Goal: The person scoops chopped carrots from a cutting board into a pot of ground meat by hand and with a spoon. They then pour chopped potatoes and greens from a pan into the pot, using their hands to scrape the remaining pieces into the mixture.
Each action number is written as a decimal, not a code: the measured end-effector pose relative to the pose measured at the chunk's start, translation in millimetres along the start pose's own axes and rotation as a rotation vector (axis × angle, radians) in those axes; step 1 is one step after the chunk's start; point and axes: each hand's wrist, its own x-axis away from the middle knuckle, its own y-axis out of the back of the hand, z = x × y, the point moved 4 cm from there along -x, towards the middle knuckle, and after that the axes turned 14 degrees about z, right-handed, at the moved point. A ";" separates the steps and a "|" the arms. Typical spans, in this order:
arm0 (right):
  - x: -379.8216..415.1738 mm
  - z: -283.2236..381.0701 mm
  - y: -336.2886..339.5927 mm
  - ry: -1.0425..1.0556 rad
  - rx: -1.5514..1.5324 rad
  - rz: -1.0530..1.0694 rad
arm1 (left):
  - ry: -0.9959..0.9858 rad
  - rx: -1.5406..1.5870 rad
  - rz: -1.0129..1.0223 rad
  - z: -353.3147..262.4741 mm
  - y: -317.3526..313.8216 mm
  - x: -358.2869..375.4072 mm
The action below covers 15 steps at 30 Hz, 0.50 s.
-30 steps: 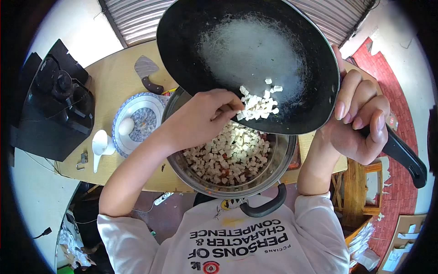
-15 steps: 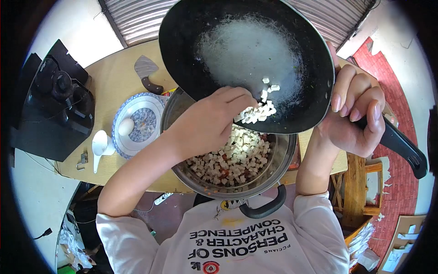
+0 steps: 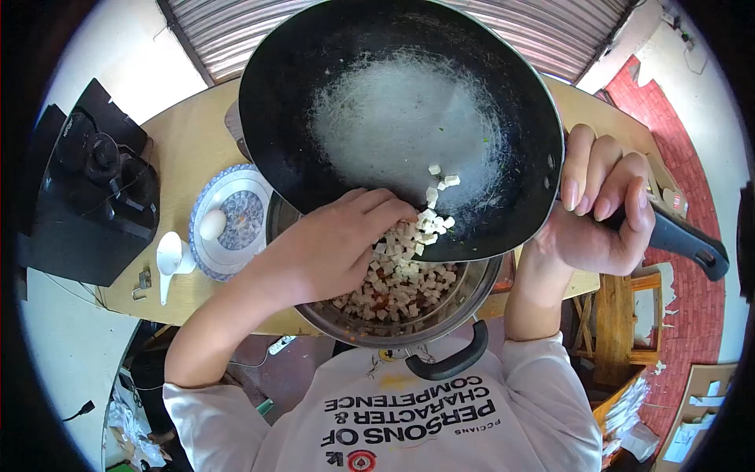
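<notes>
My right hand (image 3: pixel 602 204) is closed around the handle (image 3: pixel 688 240) of a black frying pan (image 3: pixel 275 102), which is tilted over a steel pot (image 3: pixel 491 283). At the pan's lower lip lie small white cubes (image 3: pixel 431 228), perhaps tofu, with a few scattered higher on its worn surface. My left hand (image 3: pixel 342 244) is cupped beside these cubes, fingers bent and thumb apart, touching the pile; its fingertips are partly hidden. Inside the pot, more white cubes (image 3: pixel 393 291) rest over some reddish-orange bits.
A blue-rimmed plate (image 3: pixel 204 256) with an egg (image 3: pixel 212 224) stands left of the pot, near a white measuring cup (image 3: pixel 171 256). A black appliance (image 3: pixel 86 189) occupies the table's left side. The pot's black handle (image 3: pixel 452 358) points toward my shirt.
The pan has shifted left and slightly down in view, now covering most of the cleaver-like blade. My left hand has moved down-left, and fewer cubes sit at the pan's lip.
</notes>
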 end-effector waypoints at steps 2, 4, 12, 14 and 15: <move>1.2 1.5 -1.1 0.008 0.023 0.007 | -0.016 -0.060 -0.030 -1.0 -3.7 -1.1; 1.3 3.3 -0.7 0.016 0.046 0.015 | -0.017 -0.055 -0.017 0.0 -9.8 0.9; 3.0 4.5 5.8 0.028 0.053 0.035 | 0.075 0.125 0.246 -9.6 10.3 0.9; 5.3 1.5 5.4 0.025 0.024 0.018 | -0.181 -0.237 -0.404 -22.2 28.9 -3.4; 6.6 0.1 5.8 0.023 -0.005 0.003 | -0.181 -0.236 -0.405 -23.8 29.1 -7.8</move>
